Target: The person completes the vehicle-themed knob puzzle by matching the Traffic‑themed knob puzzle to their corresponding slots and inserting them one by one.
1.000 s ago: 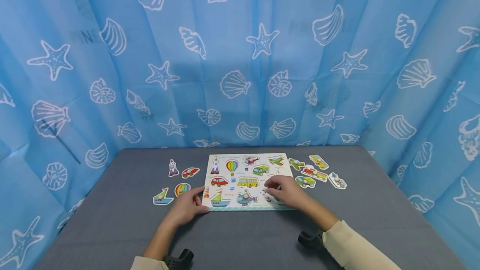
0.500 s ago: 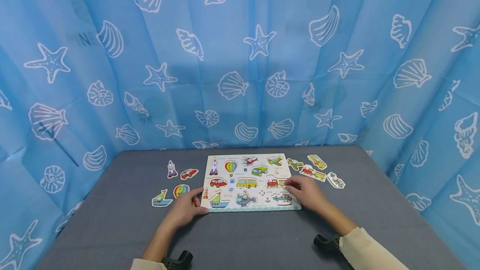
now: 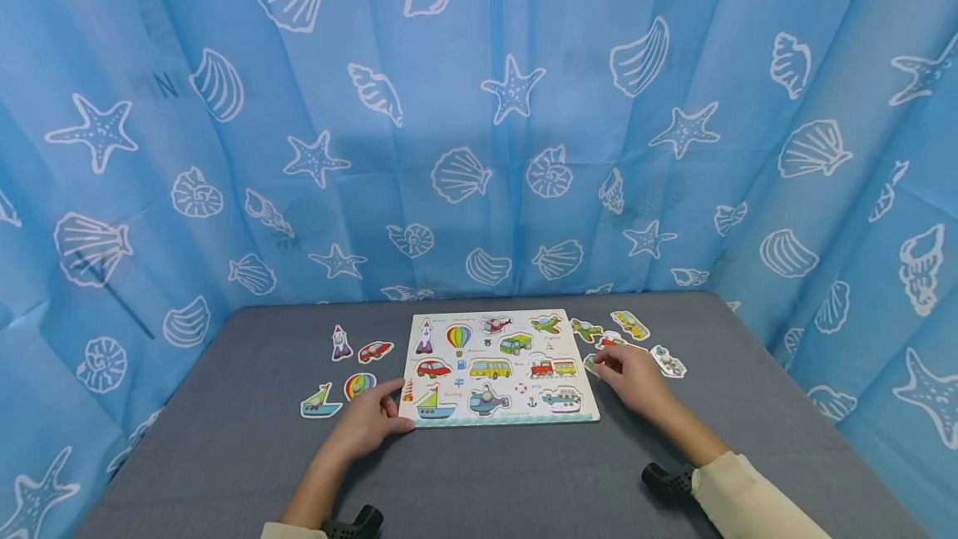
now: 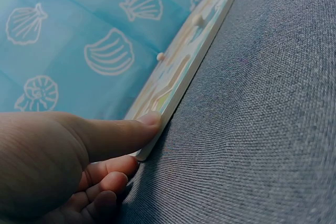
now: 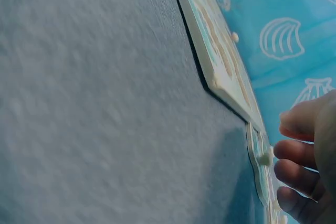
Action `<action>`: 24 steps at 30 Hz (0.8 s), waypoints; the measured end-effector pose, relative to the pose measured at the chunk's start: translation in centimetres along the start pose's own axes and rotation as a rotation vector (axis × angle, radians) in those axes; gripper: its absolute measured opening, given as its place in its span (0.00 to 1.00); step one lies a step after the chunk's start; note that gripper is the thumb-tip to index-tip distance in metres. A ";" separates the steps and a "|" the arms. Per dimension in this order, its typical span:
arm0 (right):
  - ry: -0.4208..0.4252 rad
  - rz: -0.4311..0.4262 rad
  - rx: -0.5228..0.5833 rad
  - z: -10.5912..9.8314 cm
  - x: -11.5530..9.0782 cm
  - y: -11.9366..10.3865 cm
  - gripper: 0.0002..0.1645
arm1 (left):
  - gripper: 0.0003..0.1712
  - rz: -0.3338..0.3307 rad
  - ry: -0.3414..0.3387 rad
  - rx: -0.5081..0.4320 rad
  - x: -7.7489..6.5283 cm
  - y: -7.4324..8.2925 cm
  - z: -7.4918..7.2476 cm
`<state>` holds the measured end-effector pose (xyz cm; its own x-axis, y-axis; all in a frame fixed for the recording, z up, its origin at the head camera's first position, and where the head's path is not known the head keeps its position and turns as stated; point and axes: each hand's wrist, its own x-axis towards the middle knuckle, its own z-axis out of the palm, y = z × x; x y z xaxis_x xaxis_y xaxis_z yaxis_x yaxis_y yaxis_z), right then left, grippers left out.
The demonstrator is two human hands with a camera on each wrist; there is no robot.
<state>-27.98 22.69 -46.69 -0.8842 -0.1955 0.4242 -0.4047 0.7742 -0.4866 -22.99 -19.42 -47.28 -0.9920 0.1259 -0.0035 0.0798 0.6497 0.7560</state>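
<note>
A white wooden peg puzzle board (image 3: 486, 420) printed with vehicles lies flat on the table. My left hand (image 3: 365, 422) holds its near left corner. In the left wrist view the thumb (image 4: 123, 135) presses on the board's top edge, with the other fingers curled beside the corner. My right hand (image 3: 634, 379) is off the board's right side, above a green truck piece (image 3: 589, 363) that it mostly covers. The right wrist view shows loosely bent fingers (image 5: 296, 153) near a pegged piece (image 5: 256, 153); a gap seems to separate them.
Left of the board lie a rocket (image 3: 340, 343), a red car (image 3: 375, 351), a balloon (image 3: 358, 385) and a sailboat piece (image 3: 320, 403). To its right are a green plane (image 3: 586, 330), a yellow bus (image 3: 630, 324), a partly hidden train (image 3: 609, 340) and a ship piece (image 3: 668, 362).
My right hand has moved right, from over the board to above the loose pieces, uncovering the printed train and ship. The left hand stays at the board's corner.
</note>
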 end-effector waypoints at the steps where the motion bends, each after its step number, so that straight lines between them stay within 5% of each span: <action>1: 0.004 0.008 -0.011 -0.1 0.1 0.2 0.04 | 0.40 -0.001 0.002 -0.001 0.0 0.0 0.0; 14: -0.035 0.134 -0.106 -0.2 0.6 1.7 0.05 | 0.39 -0.001 -0.001 0.000 0.0 -0.1 0.1; 24: -0.051 0.110 -0.105 0.3 0.4 2.0 0.05 | 0.39 -0.006 -0.003 0.004 0.2 -0.1 0.0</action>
<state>-29.23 23.97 -47.77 -0.9337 -0.1345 0.3319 -0.2806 0.8506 -0.4447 -23.20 -19.47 -47.37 -0.9922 0.1243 -0.0094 0.0747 0.6537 0.7531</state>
